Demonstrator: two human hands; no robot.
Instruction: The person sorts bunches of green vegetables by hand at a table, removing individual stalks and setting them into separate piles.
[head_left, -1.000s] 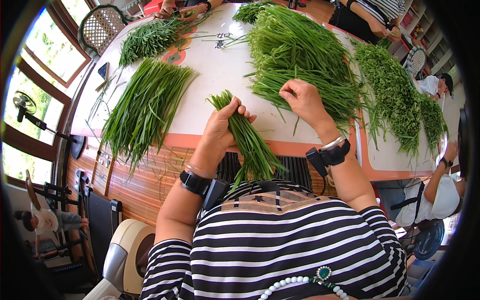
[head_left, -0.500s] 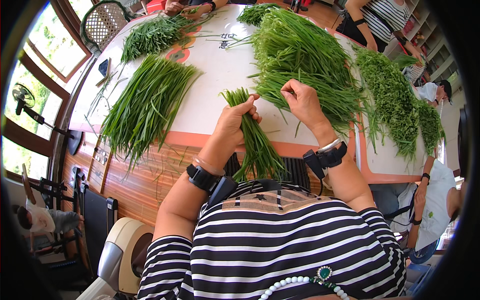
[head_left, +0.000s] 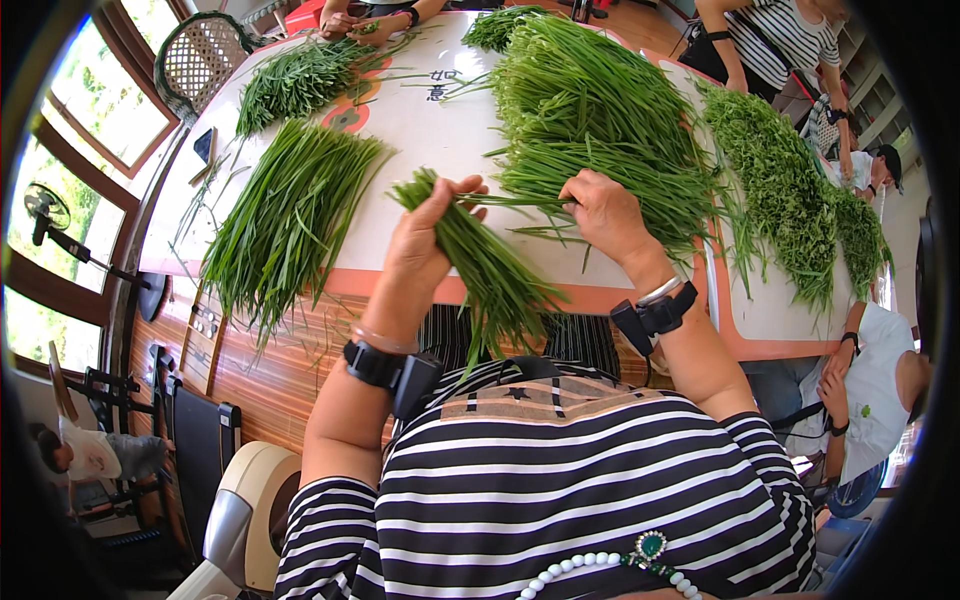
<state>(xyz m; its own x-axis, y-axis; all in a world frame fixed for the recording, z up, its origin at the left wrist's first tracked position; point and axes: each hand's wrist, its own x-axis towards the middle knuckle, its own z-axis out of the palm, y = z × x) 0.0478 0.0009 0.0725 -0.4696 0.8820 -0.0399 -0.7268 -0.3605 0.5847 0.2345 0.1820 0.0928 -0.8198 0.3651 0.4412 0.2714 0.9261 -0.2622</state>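
Observation:
My left hand (head_left: 415, 245) is closed around a bunch of green chives (head_left: 490, 265), held slanting over the table's front edge with the long leaf ends hanging toward me. Several thin chive stalks (head_left: 525, 201) stretch from beside that bunch to my right hand (head_left: 608, 215), whose fingers are pinched on them. Just behind my right hand spreads a big heap of chives (head_left: 595, 100). To the left lies a second, neatly aligned pile of chives (head_left: 290, 215), its leaves hanging over the table edge.
The white table (head_left: 420, 115) has an orange border. A smaller green pile (head_left: 300, 85) lies far left near another person's hands (head_left: 350, 28); leafy greens (head_left: 775, 180) cover the right side. A dark phone-like object (head_left: 205, 146) sits at the left edge. People stand or sit at right.
My left hand has moved left with the bunch, which now slants more. My right fingers, raised and pinched before, have come down slightly and now hold stalks stretched toward the left hand.

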